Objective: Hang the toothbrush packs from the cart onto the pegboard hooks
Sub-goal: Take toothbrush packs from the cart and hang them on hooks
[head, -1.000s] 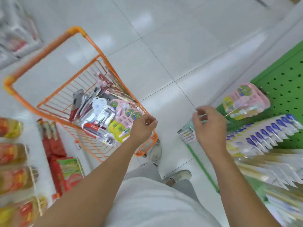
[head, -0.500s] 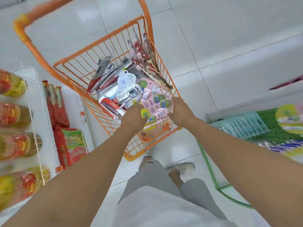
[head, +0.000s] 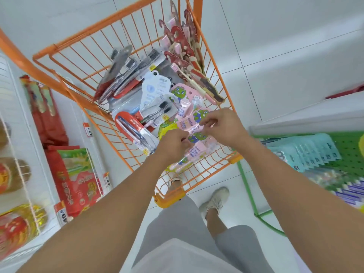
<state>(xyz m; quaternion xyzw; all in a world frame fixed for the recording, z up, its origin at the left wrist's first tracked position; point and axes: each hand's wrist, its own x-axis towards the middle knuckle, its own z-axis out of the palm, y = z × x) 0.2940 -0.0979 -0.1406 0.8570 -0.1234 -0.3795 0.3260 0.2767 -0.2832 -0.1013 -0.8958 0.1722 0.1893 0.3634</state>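
I see the orange wire cart (head: pixel 84 62) filling the upper centre, its basket tilted away toward 12 o'clock. At 3 o'clock the green pegboard (head: pixel 352 146) carries hung teal packs (head: pixel 307 152), with blue-and-white packs (head: pixel 352 192) below them at 4 o'clock. At 9 o'clock a white shelf (head: pixel 11 119) holds red bags (head: pixel 78 184) and, further left, blurred yellow-red bottles.

In the basket: grey and red toothbrush packs (head: pixel 118 75) at 11 o'clock, dark red cards (head: pixel 187 54) along the wall at 1 o'clock, a pale blue pouch (head: pixel 155 85) in the middle. A red pack (head: pixel 134 127) at the near left reads "Colgate". Other print is too blurred to read.

The pink toothbrush packs (head: pixel 187 99) with green cartoon figures lie in the near right corner, directly under both hands. My left hand (head: pixel 173 144) has fingers curled, pinching a pink pack at its lower edge. My right hand (head: pixel 222 127), just at 2 o'clock of the left, pinches the same heap from above with thumb and forefinger. The packs are in the cart, well apart from the pegboard.
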